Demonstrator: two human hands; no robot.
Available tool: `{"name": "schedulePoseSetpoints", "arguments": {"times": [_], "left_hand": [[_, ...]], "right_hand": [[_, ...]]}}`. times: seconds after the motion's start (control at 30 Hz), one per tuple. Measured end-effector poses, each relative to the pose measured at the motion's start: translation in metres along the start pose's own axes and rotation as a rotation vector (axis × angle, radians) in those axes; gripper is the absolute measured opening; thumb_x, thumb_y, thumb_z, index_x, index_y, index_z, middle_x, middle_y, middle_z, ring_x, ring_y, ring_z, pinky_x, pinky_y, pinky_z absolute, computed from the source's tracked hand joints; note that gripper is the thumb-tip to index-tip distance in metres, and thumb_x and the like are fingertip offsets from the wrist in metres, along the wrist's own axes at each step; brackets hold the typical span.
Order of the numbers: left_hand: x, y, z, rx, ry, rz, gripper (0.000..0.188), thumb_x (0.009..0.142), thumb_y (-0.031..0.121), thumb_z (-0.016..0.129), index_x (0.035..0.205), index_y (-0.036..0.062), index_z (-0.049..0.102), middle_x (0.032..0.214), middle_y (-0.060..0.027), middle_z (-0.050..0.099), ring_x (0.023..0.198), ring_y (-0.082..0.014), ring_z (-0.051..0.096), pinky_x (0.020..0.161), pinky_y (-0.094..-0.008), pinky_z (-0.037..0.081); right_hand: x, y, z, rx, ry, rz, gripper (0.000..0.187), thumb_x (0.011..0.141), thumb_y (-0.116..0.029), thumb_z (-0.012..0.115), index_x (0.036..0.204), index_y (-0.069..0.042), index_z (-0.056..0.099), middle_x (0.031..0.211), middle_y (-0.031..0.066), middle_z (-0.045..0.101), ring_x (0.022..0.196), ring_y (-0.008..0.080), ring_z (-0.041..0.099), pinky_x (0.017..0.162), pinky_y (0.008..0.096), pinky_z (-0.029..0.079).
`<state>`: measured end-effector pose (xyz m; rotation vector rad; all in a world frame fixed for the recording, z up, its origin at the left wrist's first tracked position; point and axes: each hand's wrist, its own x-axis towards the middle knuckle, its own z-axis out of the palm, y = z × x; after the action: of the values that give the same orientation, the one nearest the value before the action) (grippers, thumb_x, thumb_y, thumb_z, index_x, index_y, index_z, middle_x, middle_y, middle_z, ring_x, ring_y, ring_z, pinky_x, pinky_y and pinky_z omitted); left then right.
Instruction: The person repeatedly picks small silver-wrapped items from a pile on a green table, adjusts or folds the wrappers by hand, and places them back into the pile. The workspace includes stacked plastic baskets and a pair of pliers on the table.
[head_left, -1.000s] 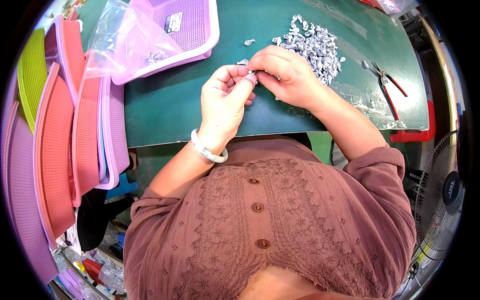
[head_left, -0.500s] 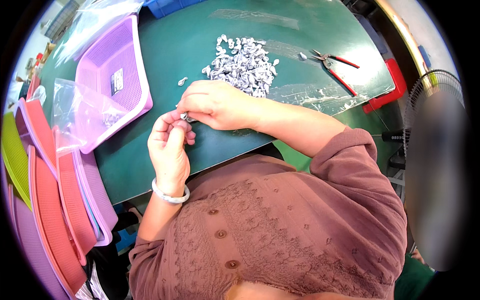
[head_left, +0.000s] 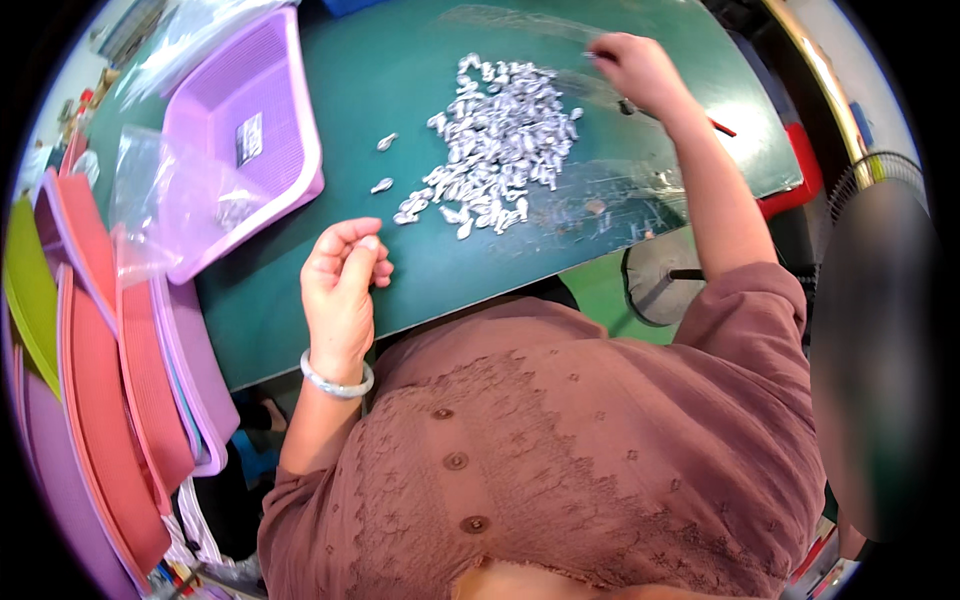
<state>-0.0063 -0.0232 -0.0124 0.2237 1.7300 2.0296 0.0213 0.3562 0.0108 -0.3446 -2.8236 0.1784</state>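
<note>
On the green table lies a pile of small silvery-grey teardrop-shaped pieces (head_left: 510, 135). One loose piece (head_left: 387, 142) rests left of the pile, with another loose piece (head_left: 381, 185) closer to me. My left hand (head_left: 343, 285), a pale bangle (head_left: 337, 378) on its wrist, is closed near the table's front edge, thumb pressed to the curled index finger; whatever is in it is hidden. My right hand (head_left: 640, 75) reaches to the far right with its fingertips pinched low over the table, a tiny greyish bit at their tips. Red-handled pliers (head_left: 722, 128) are mostly covered by that arm.
A purple perforated basket (head_left: 300, 140) stands at the left, a clear plastic bag (head_left: 160, 200) over its near corner. Stacked red baskets (head_left: 110, 430) and a green basket (head_left: 30, 300) crowd the left side. A fan (head_left: 875, 330) is at the right; a round stool (head_left: 655, 285) shows beyond the table edge.
My right hand has left my left hand and swung to the far right, over the pliers' area. The left hand stays nearly in place. The near part of the pile is now uncovered.
</note>
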Motion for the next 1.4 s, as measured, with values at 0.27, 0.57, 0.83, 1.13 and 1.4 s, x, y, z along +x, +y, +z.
{"name": "schedulePoseSetpoints", "arguments": {"times": [0.27, 0.57, 0.83, 1.13, 1.4], "left_hand": [[0.002, 0.001, -0.003, 0.257, -0.004, 0.014, 0.017, 0.081, 0.002, 0.055, 0.098, -0.0015, 0.055, 0.081, -0.0014, 0.054, 0.057, -0.0041, 0.048, 0.049, -0.0153, 0.038], [0.025, -0.006, 0.004, 1.062, -0.04, 0.541, 0.017, 0.071, 0.008, 0.065, 0.086, 0.0011, 0.061, 0.071, -0.0061, 0.051, 0.056, -0.013, 0.048, 0.053, -0.0247, 0.041], [0.01, -0.005, -0.006, 0.566, -0.063, 0.279, 0.01, 0.077, 0.005, 0.062, 0.086, 0.0007, 0.06, 0.073, -0.0023, 0.056, 0.058, -0.0082, 0.049, 0.053, -0.0206, 0.04], [0.003, 0.001, -0.002, -0.088, -0.143, 0.013, 0.015, 0.083, 0.005, 0.057, 0.097, 0.0, 0.055, 0.081, -0.0048, 0.061, 0.066, -0.0093, 0.058, 0.058, -0.0195, 0.047], [-0.001, -0.001, -0.002, -0.256, -0.204, -0.06, 0.016, 0.083, 0.006, 0.057, 0.097, -0.0016, 0.054, 0.086, -0.0093, 0.061, 0.071, -0.0134, 0.06, 0.063, -0.0236, 0.051]], "right_hand": [[-0.01, 0.024, 0.006, -0.217, -0.021, -0.054, 0.022, 0.078, -0.009, 0.055, 0.099, -0.003, 0.059, 0.094, 0.0121, 0.057, 0.09, 0.0296, 0.055, 0.079, 0.0361, 0.044], [-0.032, -0.102, 0.004, 0.275, 0.105, -0.401, 0.023, 0.075, -0.013, 0.059, 0.097, -0.005, 0.059, 0.093, 0.0125, 0.059, 0.091, 0.0305, 0.054, 0.081, 0.0372, 0.043], [-0.064, -0.154, 0.007, 0.687, 0.019, -0.399, 0.025, 0.076, -0.002, 0.06, 0.101, -0.001, 0.059, 0.093, 0.0112, 0.061, 0.087, 0.0224, 0.059, 0.076, 0.0304, 0.046], [-0.084, -0.198, 0.029, 1.183, -0.031, -0.25, 0.037, 0.075, 0.001, 0.06, 0.111, -0.003, 0.054, 0.09, 0.0075, 0.061, 0.081, 0.0139, 0.058, 0.069, 0.0253, 0.047], [-0.089, -0.214, 0.034, 1.255, 0.105, -0.282, 0.038, 0.073, 0.003, 0.062, 0.11, -0.003, 0.054, 0.087, 0.0069, 0.062, 0.077, 0.0133, 0.06, 0.07, 0.0254, 0.049]]}}
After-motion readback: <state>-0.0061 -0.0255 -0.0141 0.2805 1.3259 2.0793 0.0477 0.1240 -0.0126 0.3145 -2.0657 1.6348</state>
